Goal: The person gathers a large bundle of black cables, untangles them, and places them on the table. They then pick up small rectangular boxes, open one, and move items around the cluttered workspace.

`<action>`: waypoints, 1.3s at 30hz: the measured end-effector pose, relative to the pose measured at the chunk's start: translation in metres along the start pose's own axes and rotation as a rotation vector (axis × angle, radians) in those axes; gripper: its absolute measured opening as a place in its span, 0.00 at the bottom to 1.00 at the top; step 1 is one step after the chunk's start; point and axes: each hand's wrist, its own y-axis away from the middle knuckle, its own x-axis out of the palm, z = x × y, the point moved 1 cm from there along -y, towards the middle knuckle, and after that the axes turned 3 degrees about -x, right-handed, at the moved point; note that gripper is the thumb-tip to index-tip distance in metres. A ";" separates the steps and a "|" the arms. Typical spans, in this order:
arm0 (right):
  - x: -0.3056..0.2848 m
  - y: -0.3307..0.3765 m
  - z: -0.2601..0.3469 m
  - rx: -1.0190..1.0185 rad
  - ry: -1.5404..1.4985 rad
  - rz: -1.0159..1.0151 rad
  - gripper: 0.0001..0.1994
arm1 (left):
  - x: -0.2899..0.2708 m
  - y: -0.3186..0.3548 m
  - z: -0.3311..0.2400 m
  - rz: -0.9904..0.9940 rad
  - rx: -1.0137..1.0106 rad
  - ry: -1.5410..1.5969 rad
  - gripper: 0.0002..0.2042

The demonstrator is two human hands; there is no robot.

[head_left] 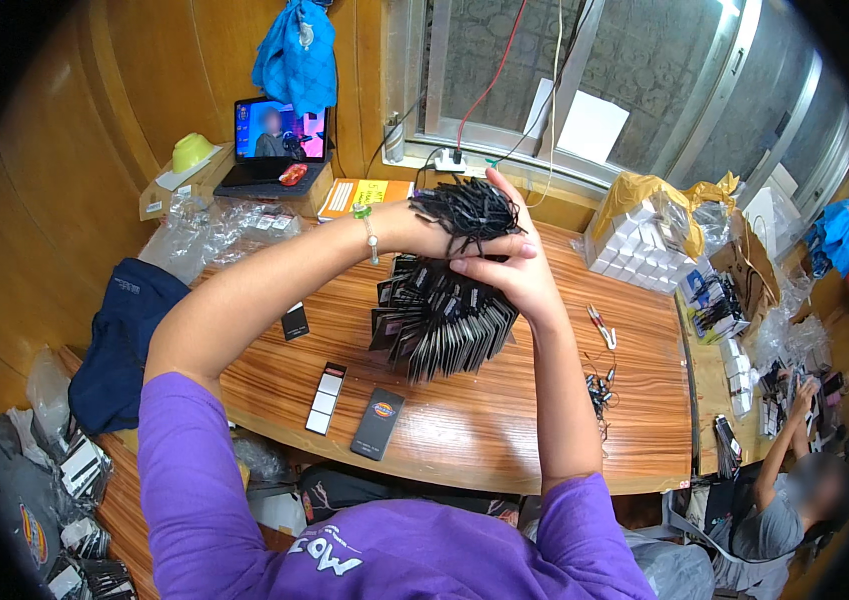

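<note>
My left hand (423, 232) is closed around a thick bundle of black hang tags (445, 318), held above the table. The black string loops (470, 210) of the tags bunch up over its fingers, and the cards fan out below. From the other side my right hand (533, 275) cups the same bundle, its thumb across the front under the left hand and a finger pointing up behind the strings. Some of its fingers are hidden. Nearer to me, a dark grey tag (378, 424) and a black-and-white label card (326, 398) lie on the table; a small black card (295, 322) rests farther left.
The wooden table (485, 430) carries white-and-red snips (602, 327) and black cords (600, 392) at right. White boxes (645, 240) in a yellow bag stand far right, a propped-up screen (282, 135) far left. A co-worker (785, 510) sits at lower right.
</note>
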 end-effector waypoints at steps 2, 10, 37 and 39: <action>-0.003 -0.001 0.000 0.039 -0.146 0.016 0.46 | -0.005 -0.005 -0.007 0.063 -0.085 0.029 0.27; -0.002 0.010 -0.024 0.311 -0.391 0.007 0.44 | 0.009 -0.003 0.017 0.043 0.245 -0.303 0.12; -0.022 0.035 -0.032 0.472 -0.847 -0.093 0.16 | 0.010 0.002 -0.025 -0.214 0.201 -0.209 0.18; -0.015 0.035 -0.021 0.452 -0.639 -0.126 0.15 | 0.015 -0.002 -0.023 -0.229 0.150 -0.129 0.16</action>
